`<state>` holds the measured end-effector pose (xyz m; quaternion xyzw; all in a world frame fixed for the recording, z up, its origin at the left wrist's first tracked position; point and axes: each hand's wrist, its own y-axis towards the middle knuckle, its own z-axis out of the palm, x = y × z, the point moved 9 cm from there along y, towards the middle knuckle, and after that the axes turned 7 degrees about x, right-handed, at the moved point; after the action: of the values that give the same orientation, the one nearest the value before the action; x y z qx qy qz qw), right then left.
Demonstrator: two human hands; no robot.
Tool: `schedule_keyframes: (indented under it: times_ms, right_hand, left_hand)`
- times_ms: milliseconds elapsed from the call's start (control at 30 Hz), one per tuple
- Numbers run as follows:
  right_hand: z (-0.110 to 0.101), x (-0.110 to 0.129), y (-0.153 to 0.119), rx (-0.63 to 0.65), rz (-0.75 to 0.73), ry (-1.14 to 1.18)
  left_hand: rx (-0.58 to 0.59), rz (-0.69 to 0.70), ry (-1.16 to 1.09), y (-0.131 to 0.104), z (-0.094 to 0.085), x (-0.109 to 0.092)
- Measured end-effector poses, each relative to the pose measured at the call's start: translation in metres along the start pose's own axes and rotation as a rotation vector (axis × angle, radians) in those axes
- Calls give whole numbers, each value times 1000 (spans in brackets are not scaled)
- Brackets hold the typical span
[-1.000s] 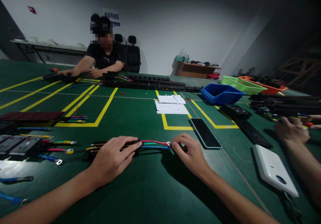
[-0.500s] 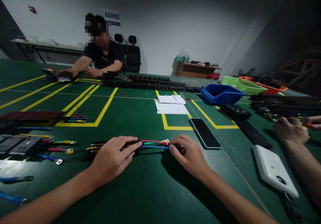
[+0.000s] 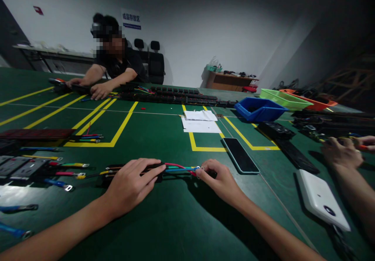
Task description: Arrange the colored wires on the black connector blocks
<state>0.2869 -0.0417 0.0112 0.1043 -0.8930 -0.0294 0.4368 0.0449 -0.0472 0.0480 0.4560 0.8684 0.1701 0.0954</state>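
My left hand (image 3: 131,185) lies over a dark, narrow strip (image 3: 106,180) on the table, its fingers closed around the strip's right part. From the strip's right end run red, green and blue wires (image 3: 180,169) with ring terminals. At the wire ends, my right hand (image 3: 216,177) is closed in a pinch on them; which wire the fingertips grip is partly hidden. To the left of my left hand are black power sockets (image 3: 27,169) and several coloured leads tipped with ring terminals (image 3: 81,175).
A phone (image 3: 240,155) and a white device (image 3: 322,198) lie to the right. Farther back are white papers (image 3: 200,121) and a blue bin (image 3: 259,109). Another person's hand (image 3: 344,151) works at the right edge; a co-worker (image 3: 117,64) sits opposite.
The red wire now bows, and the wire ends have shifted within my right hand's pinch. My left hand stays put. The co-worker opposite leans left, one hand reaching farther forward.
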Motion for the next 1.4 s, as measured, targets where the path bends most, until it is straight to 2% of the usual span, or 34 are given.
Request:
schedule_keyframes:
  times_ms: [167, 367, 600, 1200, 1400]
  right_hand:
    - [1, -5, 1, 10, 89, 265]
    - [1, -17, -2, -73, 202, 515]
    - [1, -12, -3, -122, 207, 714]
    - [6, -13, 0, -80, 180, 625]
    - [0, -11, 2, -100, 134, 602]
  left_hand:
    - [-5, 0, 1, 1, -2, 0]
    - [-6, 1, 2, 1, -1, 0]
    - [-10, 2, -1, 1, -1, -1]
    - [-6, 10, -2, 0, 0, 0]
    - [-8, 1, -4, -1, 1, 1]
